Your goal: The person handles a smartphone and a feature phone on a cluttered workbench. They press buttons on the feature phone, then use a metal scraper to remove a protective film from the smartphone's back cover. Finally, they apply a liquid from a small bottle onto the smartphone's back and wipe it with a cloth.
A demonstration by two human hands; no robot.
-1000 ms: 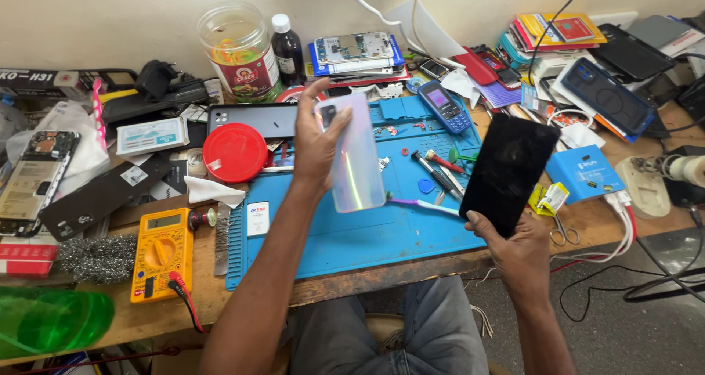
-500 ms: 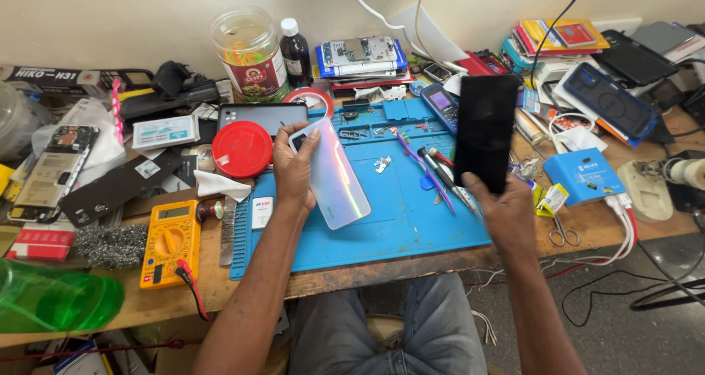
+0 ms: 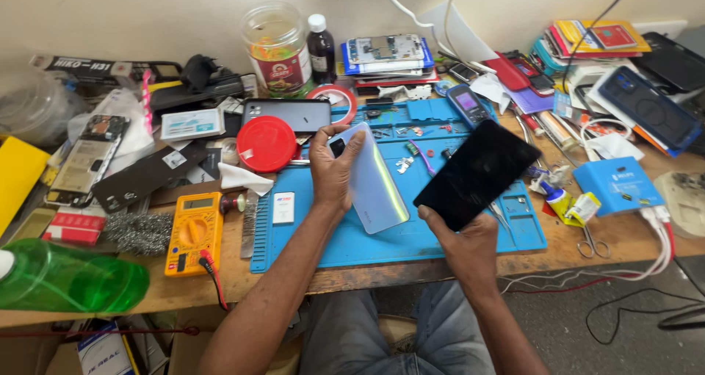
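Note:
My left hand (image 3: 334,171) grips a pale iridescent phone back cover (image 3: 373,182) near its camera end, tilted over the blue work mat (image 3: 440,232). My right hand (image 3: 463,239) holds a black phone screen (image 3: 477,173) by its lower corner, raised and slanted above the mat's right half. Small screws and parts lie on the mat behind both pieces. The two held pieces are apart, side by side.
A yellow multimeter (image 3: 194,232) with leads, a red lid (image 3: 266,143), a dark phone (image 3: 288,115), a plastic jar (image 3: 277,48) and a dark bottle (image 3: 322,48) crowd the bench. A green bottle (image 3: 70,278) lies at left; scissors (image 3: 587,243), a blue box (image 3: 617,184) and cables at right.
The black screen has tipped from upright to a slant and come lower. The pale back cover has turned slightly in my left hand, staying over the mat.

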